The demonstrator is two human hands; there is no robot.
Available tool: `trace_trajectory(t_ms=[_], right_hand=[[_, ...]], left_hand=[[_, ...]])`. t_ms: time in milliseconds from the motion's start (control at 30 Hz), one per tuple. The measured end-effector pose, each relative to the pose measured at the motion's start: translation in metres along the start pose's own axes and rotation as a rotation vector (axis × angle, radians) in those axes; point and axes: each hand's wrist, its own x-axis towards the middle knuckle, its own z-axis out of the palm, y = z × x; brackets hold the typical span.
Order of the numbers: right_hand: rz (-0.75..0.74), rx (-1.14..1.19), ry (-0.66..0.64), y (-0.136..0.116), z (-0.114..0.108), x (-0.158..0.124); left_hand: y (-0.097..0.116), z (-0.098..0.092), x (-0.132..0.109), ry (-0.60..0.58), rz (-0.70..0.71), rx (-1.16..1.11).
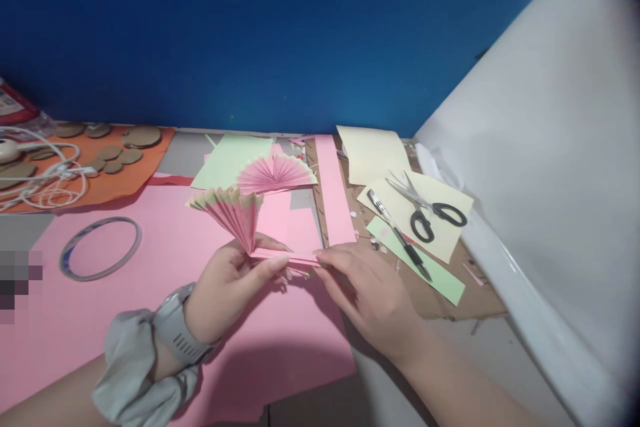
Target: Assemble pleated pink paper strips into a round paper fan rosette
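Observation:
My left hand [235,280] pinches a pink paper [287,230] that is pleated like an accordion; its folded part [233,210] fans up to the left of my thumb. The fingers of my right hand [363,283] are pressed together on the right end of the flat folded edge of the same paper. A finished pink pleated half-circle fan [275,173] lies just behind it. A grey watch and a grey scrunchie sit on my left wrist.
A big pink sheet [125,293] covers the table. A tape ring [100,247] lies to the left. Black-handled scissors [430,210] and a pen [400,237] rest on yellow and green papers on the right. White cable and cardboard discs lie on orange paper [115,183] far left.

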Motion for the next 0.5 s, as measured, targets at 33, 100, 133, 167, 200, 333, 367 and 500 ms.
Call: trace_trajectory(t_ms=[33, 100, 133, 167, 200, 333, 367, 500], right_hand=[[0.02, 0.008, 0.012, 0.0001, 0.0002, -0.0004], [0.048, 0.027, 0.025, 0.0005, 0.0004, -0.0008], [0.049, 0.036, 0.021, 0.0007, 0.0004, -0.0007], [0.042, 0.046, 0.01, 0.0008, 0.0002, -0.0004], [0.033, 0.051, -0.005, 0.0008, -0.0001, 0.0001], [0.018, 0.035, -0.035, -0.0005, -0.0018, 0.0027], [0.017, 0.032, -0.034, -0.0009, -0.0022, 0.0032], [0.006, 0.05, -0.043, -0.0006, -0.0024, 0.0036]], left_hand=[[-0.0002, 0.0, -0.0002, 0.009, -0.002, -0.003], [-0.0008, 0.0, -0.0005, 0.02, -0.01, -0.01], [-0.0011, 0.0001, -0.0005, 0.021, -0.013, -0.016], [-0.0013, 0.0002, -0.0003, 0.016, -0.012, -0.023], [-0.0015, 0.0004, -0.0001, 0.013, -0.009, -0.03], [-0.0021, 0.0014, 0.0009, 0.004, 0.008, -0.033], [-0.0024, 0.0015, 0.0009, 0.003, 0.008, -0.03], [-0.0034, 0.0004, 0.0007, 0.004, 0.002, -0.016]])
